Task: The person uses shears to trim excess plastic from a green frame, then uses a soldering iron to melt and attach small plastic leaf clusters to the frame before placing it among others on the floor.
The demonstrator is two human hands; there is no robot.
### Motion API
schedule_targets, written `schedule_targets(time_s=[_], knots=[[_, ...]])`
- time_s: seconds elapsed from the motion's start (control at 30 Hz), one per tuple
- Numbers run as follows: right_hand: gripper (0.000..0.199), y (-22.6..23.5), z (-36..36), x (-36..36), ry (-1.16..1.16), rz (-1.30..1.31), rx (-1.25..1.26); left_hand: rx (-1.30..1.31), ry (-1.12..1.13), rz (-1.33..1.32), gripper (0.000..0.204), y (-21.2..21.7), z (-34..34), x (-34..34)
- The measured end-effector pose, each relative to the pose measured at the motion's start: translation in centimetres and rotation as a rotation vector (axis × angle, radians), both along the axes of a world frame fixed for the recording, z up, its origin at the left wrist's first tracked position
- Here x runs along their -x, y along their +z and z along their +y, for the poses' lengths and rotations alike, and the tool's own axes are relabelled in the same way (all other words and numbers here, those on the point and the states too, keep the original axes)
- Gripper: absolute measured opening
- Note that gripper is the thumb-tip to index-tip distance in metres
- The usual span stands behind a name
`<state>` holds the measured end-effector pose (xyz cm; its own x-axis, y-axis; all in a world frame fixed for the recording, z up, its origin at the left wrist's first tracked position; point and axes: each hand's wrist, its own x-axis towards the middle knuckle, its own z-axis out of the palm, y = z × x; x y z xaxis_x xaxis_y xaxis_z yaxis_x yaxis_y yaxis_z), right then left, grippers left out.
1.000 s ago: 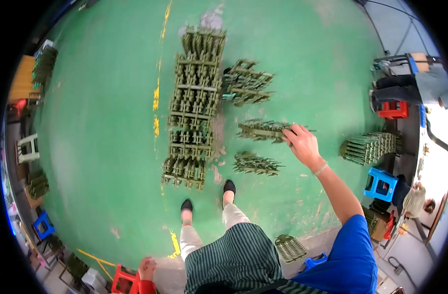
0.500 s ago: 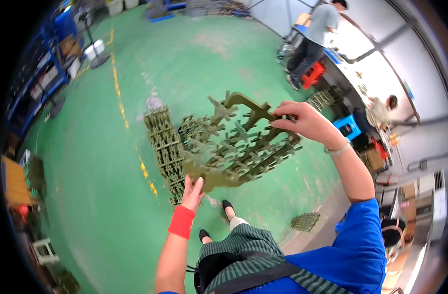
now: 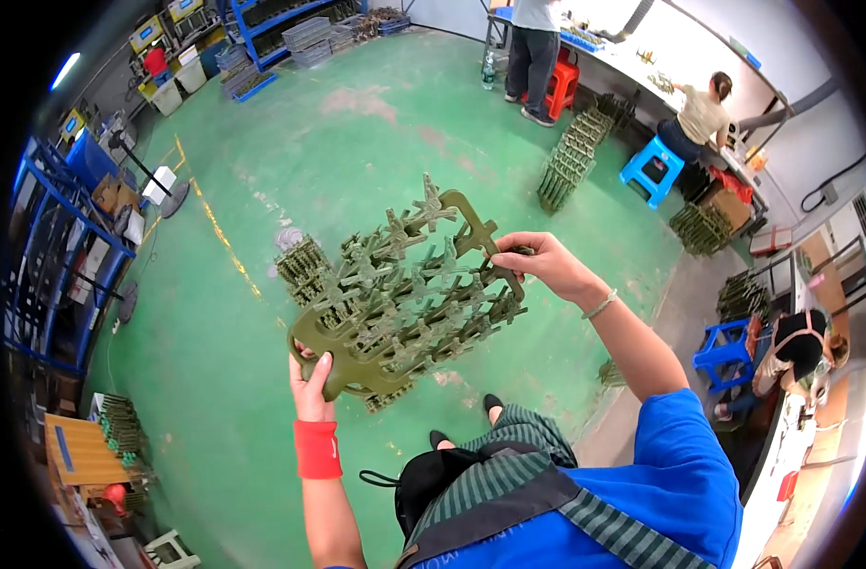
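Note:
An olive-green pronged rack (image 3: 349,364), with several rows of small branching pieces, hangs tilted between my hands above the floor. My left hand (image 3: 309,387), below a red wristband, grips its flat plate end with the thumb on top. At the far right end, my right hand (image 3: 545,265) pinches the edge of the rack's curved handle-like frame. Behind the held rack, a stack of similar green racks (image 3: 305,264) stands on the floor, partly hidden by it.
More green racks (image 3: 570,166) stand beside a long workbench (image 3: 632,74), where a person (image 3: 706,114) sits on a blue stool (image 3: 653,171) and another stands. At the lower right, someone sits by a second blue stool (image 3: 723,356). Blue shelving (image 3: 44,275) lines the left side.
The held rack has turned and shifted left and down, its branching pieces now facing me more fully. Both hands keep hold of it. My view has swung right.

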<state>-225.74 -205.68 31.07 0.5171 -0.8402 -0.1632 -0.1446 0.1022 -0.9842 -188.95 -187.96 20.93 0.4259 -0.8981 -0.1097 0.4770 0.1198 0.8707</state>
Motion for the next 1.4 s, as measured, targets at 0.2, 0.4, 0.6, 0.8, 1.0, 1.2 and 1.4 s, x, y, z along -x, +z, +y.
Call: schedule_targets(time_s=[0.2,0.4,0.6,0.8,1.0,1.2,1.4], knots=[[0.029,-2.0,2.3,3.8,-0.049,-0.144,0.034,0.011,-0.023,-0.103,0.056,1.0,-0.3,1.7],[0.025,-1.8,4.2,7.4,-0.090,-0.170,0.066,0.008,-0.068,-0.137,0.061,2.7,-0.6,4.1],[0.025,-0.7,5.2,9.9,-0.112,-0.172,0.165,0.030,-0.094,-0.129,0.066,2.4,-1.2,4.8],[0.028,-1.0,5.2,11.3,-0.095,-0.200,0.177,0.043,-0.092,-0.151,0.069,3.2,-1.7,5.1],[0.027,-1.7,5.6,12.0,-0.112,-0.255,0.197,0.048,-0.137,-0.234,0.069,5.3,-1.8,5.4],[0.022,-1.7,6.2,12.7,-0.178,-0.282,0.225,0.092,-0.146,-0.301,0.068,6.6,-2.2,6.4],[0.020,-2.2,6.5,13.1,-0.237,-0.290,0.195,0.111,-0.134,-0.318,0.064,7.6,-2.4,7.2]])
